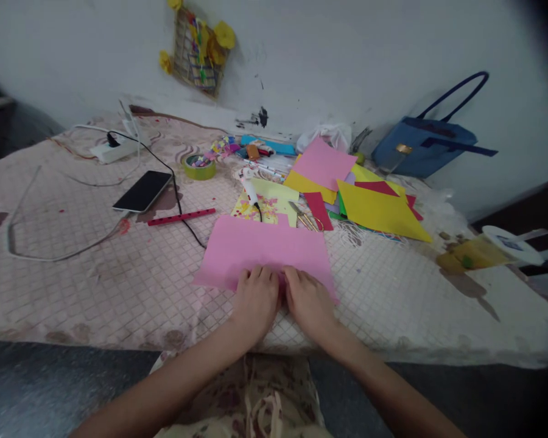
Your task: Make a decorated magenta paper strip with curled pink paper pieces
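A sheet of pink paper [269, 240] lies on the table in front of me, its near edge under my fingers. My left hand [258, 298] is closed on that edge left of its middle, fingers curled. Right beside it, my right hand [308, 298] pinches the same edge, thumb side toward the left hand. Whether the edge is folded or rolled is hidden by the fingers. Just beyond the sheet are gold-handled scissors [305, 217], a white glue gun [249, 187] with a black cord, and a pale yellow sheet [281, 196] strewn with small paper bits.
To the left lie a red stick [181, 217], a phone [142, 191], a tape roll [199, 167] and a power strip [114, 150] with cords. Coloured papers [383, 210] are piled at the right. A drink cup [484, 250] and a blue bag [427, 146] are farther right.
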{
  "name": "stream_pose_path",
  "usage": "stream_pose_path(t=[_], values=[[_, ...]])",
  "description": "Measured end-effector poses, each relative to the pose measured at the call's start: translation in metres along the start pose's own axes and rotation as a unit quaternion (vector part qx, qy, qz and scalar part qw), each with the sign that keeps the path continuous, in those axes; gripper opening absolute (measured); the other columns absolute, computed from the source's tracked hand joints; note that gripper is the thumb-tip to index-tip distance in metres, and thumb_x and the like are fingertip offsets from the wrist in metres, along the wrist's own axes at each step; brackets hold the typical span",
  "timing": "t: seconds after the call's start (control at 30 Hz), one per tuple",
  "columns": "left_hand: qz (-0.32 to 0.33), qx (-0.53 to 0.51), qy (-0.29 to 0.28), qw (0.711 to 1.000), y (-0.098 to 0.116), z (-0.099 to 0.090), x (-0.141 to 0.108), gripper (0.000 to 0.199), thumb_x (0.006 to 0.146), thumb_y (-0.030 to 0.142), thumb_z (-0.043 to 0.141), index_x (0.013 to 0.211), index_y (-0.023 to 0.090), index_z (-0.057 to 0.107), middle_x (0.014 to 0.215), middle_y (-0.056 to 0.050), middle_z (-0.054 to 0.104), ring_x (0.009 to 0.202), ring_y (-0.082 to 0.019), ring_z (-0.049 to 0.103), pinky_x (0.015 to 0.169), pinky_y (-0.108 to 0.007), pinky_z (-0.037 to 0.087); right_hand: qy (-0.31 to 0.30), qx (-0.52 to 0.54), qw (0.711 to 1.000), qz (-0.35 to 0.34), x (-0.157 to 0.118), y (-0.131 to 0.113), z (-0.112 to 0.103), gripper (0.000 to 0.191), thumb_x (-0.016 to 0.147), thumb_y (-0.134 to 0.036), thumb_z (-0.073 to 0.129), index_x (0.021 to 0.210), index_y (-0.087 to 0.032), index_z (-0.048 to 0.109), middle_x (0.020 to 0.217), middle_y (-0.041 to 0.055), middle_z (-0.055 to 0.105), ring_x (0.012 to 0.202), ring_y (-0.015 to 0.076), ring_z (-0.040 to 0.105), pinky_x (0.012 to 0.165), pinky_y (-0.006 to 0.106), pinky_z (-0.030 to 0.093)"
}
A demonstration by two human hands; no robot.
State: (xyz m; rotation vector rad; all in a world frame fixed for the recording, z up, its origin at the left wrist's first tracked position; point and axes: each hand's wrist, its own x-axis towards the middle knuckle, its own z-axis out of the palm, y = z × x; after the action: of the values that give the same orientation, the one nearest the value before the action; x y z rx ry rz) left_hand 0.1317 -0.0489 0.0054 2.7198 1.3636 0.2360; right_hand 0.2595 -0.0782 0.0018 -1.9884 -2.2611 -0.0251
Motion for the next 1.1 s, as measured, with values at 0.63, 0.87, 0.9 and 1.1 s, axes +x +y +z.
stream_pose_path(t=[0.63, 0.87, 0.9, 1.1], values=[[0.009, -0.054, -0.083, 0.995, -0.073, -0.033, -0.022, 0.017, 0.087, 0.029, 0.045, 0.085, 0.018, 0.058, 0.094, -0.005, 0.056, 0.091, -0.021, 0.051, 0.075, -0.035, 0.034, -0.036, -0.045, 0.998, 0.021, 0.003, -0.009, -0.001, 0.028, 0.091, -0.017, 0.034, 0.116, -0.018, 0.046, 0.094, 0.009, 0.061, 0.08, 0.0197, 0.058, 0.064, 0.028, 0.038], [0.016, -0.059, -0.063, 0.996, -0.071, -0.029, -0.022, 0.017, 0.087, 0.029, 0.044, 0.085, 0.019, 0.058, 0.092, -0.005, 0.056, 0.089, -0.021, 0.051, 0.074, -0.035, 0.034, -0.017, -0.017, 0.999, -0.036, 0.011, -0.03, 0.003, 0.024, 0.09, -0.016, 0.038, 0.111, -0.018, 0.049, 0.089, 0.0074, 0.063, 0.081, 0.0199, 0.056, 0.066, 0.029, 0.038], [0.017, -0.064, -0.062, 0.996, -0.072, -0.029, -0.022, 0.017, 0.087, 0.029, 0.044, 0.085, 0.019, 0.058, 0.092, -0.005, 0.056, 0.089, -0.021, 0.051, 0.074, -0.035, 0.034, -0.018, -0.02, 0.999, -0.04, 0.012, -0.031, 0.004, 0.025, 0.089, -0.015, 0.038, 0.111, -0.018, 0.049, 0.089, 0.0073, 0.063, 0.08, 0.0198, 0.057, 0.065, 0.029, 0.037], [0.005, -0.112, -0.068, 0.991, -0.094, -0.032, -0.029, 0.014, 0.085, 0.028, 0.048, 0.082, 0.018, 0.057, 0.091, -0.004, 0.055, 0.09, -0.02, 0.051, 0.076, -0.035, 0.036, -0.017, -0.035, 0.998, -0.039, 0.015, -0.032, 0.009, 0.022, 0.09, -0.016, 0.037, 0.107, -0.019, 0.051, 0.085, 0.0058, 0.064, 0.076, 0.0189, 0.057, 0.061, 0.028, 0.035]])
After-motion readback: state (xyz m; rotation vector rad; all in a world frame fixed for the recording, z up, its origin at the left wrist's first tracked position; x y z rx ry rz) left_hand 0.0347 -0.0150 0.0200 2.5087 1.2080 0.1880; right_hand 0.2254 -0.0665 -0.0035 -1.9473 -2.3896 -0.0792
